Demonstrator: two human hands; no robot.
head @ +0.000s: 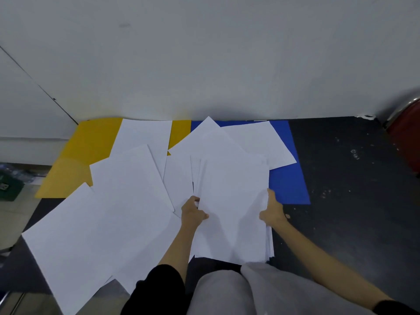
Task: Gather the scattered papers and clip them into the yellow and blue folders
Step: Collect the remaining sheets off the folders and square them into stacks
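Both hands are on the stack of white papers [231, 201] at the centre of the dark table [341, 178]. The left hand [193, 212] grips the stack's left edge, fingers curled round it and thumb lying on the top sheet. The right hand [273, 210] clasps the right edge, thumb on top and fingers tucked behind the sheets. The stack is roughly squared, with a few edges fanning out at its upper left and lower right. Behind it, loose sheets [256, 142] lie spread over the blue folder [288, 183], which sits flat against the white wall [204, 53]. To the left, the yellow folder [84, 144] lies flat beside the blue one, also partly covered. More scattered sheets [102, 223] overlap across the table's left side, one overhanging the near edge. Grey trousers [227, 292] show at the bottom.
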